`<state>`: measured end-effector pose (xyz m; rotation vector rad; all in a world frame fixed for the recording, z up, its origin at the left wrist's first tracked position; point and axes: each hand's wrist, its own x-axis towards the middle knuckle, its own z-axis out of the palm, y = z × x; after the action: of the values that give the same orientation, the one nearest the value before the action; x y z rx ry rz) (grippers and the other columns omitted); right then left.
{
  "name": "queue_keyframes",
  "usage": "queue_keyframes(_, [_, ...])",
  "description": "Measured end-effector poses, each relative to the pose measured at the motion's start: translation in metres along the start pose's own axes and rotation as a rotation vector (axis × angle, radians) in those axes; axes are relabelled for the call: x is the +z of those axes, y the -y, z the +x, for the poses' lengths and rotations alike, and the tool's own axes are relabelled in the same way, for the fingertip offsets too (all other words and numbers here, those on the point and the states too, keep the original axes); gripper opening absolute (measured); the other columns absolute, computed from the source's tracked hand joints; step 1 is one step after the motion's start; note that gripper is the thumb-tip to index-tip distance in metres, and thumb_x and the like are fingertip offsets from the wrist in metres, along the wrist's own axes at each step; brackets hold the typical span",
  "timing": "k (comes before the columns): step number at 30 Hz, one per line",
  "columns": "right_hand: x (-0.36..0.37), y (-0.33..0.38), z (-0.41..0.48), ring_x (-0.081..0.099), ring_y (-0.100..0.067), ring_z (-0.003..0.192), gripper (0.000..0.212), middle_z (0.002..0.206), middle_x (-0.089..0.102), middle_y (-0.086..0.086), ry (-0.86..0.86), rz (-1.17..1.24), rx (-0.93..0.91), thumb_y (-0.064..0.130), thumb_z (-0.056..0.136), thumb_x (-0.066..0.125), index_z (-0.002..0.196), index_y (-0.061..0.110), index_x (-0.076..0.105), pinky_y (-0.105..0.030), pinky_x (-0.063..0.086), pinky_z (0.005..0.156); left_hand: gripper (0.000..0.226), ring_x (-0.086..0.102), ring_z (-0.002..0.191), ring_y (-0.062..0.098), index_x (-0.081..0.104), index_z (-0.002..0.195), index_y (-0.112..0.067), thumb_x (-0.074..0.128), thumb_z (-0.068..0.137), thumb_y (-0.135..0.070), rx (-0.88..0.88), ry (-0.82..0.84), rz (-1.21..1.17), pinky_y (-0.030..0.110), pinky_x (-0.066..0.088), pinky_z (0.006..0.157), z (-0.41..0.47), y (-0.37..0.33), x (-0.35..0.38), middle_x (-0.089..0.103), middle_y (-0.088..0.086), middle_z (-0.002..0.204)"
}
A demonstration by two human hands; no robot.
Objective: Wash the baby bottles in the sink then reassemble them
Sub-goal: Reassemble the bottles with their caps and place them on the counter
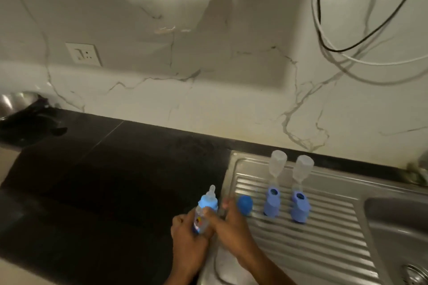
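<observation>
Marble-veined wall tiles are rising behind a black worktop [97, 169], which is giving way to a steel draining board [324, 238] and sink [393, 227] on the right. At the worktop's edge, the left hand [187, 236] is closing its grip around a bottle [205, 210] already wearing its blue collar and teat; the right hand [231, 220] is pinching it near the collar. Beside them a blue cap [244, 203] is waiting. Further right, two clear bottles [278, 162] and two blue collars [272, 201] are lying apart, so reassembly seems barely begun.
</observation>
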<state>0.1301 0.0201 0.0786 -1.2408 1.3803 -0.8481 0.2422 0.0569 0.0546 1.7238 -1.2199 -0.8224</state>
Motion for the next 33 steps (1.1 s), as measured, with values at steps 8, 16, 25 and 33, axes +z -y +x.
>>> queue_keyframes(8, [0.047, 0.05, 0.108, 0.06, -0.002, 0.11, 0.048, 0.123, 0.062, 0.014, 0.007, -0.208, -0.073, 0.044, 0.089, 0.065, 0.133, 0.034, 0.049, -0.035, 0.051, 0.1, 0.047, 0.062, 0.096, 0.001, 0.057, 0.114, -0.037, 0.08, 0.08, -0.015, 0.099, 0.141, -0.055, 0.014, 0.048, 0.077, 0.151, 0.003, -0.037, 0.06, -0.014, 0.108])
queue_keyframes(16, [0.074, 0.096, 0.232, 0.057, 0.001, 0.102, 0.031, 0.116, 0.058, 0.012, 0.026, -0.215, -0.157, 0.023, 0.097, 0.059, 0.126, 0.026, 0.049, -0.017, 0.045, 0.096, 0.017, 0.064, 0.081, 0.005, 0.064, 0.091, -0.021, 0.069, 0.088, -0.005, 0.177, 0.039, 0.008, 0.025, 0.057, 0.08, 0.302, -0.012, -0.03, 0.068, -0.007, 0.087])
queue_keyframes(25, [0.087, 0.08, 0.339, 0.056, -0.013, 0.116, 0.061, 0.131, 0.057, 0.005, 0.021, -0.159, -0.076, 0.015, 0.089, 0.059, 0.145, 0.029, 0.039, -0.038, 0.046, 0.104, 0.009, 0.063, 0.076, 0.01, 0.063, 0.083, -0.014, 0.067, 0.088, -0.008, 0.175, 0.029, 0.031, 0.019, 0.049, 0.068, 0.398, 0.007, -0.002, 0.066, -0.004, 0.081])
queue_keyframes(33, [0.094, 0.048, 0.361, 0.059, -0.017, 0.115, 0.078, 0.123, 0.059, 0.0, 0.055, -0.113, -0.114, -0.01, 0.073, 0.053, 0.134, 0.038, 0.038, -0.044, 0.05, 0.101, 0.011, 0.068, 0.087, 0.018, 0.069, 0.097, -0.011, 0.07, 0.085, -0.011, 0.168, 0.096, 0.071, 0.046, 0.057, 0.085, 0.423, 0.035, 0.008, 0.071, 0.002, 0.092])
